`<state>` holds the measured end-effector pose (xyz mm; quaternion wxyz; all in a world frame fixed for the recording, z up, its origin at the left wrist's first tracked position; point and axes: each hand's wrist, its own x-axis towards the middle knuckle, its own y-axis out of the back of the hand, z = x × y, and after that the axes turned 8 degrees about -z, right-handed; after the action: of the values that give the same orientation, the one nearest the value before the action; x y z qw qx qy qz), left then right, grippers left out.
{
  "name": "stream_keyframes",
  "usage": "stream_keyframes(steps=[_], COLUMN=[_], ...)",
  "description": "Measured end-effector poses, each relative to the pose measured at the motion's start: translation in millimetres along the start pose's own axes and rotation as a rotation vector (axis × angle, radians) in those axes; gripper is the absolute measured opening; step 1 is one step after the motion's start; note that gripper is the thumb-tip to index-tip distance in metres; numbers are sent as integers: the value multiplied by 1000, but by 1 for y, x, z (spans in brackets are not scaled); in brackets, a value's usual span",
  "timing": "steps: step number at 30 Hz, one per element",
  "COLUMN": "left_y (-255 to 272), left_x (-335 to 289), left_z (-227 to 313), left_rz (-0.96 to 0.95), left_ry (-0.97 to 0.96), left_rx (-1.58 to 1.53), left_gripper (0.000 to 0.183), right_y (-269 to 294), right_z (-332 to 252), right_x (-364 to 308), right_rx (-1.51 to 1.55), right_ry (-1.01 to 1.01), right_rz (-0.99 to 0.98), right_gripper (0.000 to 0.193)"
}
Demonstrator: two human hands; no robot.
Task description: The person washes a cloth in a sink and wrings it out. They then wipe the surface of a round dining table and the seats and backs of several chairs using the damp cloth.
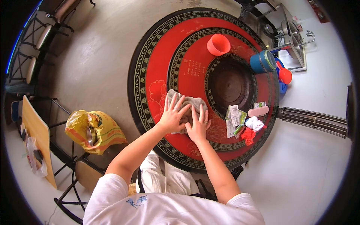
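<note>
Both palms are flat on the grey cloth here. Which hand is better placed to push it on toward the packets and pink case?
Probably the right hand: it lies on the grey cloth on the side nearer the packets and pink case. The left hand lies further from them.

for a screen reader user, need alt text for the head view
Both bare hands, left hand and right hand, press flat on a crumpled grey cloth on a round red lacquered table. An orange plastic cup and small packets sit nearby.
</note>
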<state>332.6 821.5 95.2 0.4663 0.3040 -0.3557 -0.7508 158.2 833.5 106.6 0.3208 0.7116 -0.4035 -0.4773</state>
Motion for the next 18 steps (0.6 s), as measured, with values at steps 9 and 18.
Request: stream_keyframes(steps=[9,18], left_y=[-43,-2], left_x=[45,169], left_z=[-2,-42], left_rz=[142,180], left_ry=[172,71], left_rx=[204,222], left_gripper=[58,53], right_y=[-25,26], right_z=[34,48], right_x=[82,196], right_rx=[54,-21], right_ry=[288,234], right_rz=[371,480], right_gripper=[50,47])
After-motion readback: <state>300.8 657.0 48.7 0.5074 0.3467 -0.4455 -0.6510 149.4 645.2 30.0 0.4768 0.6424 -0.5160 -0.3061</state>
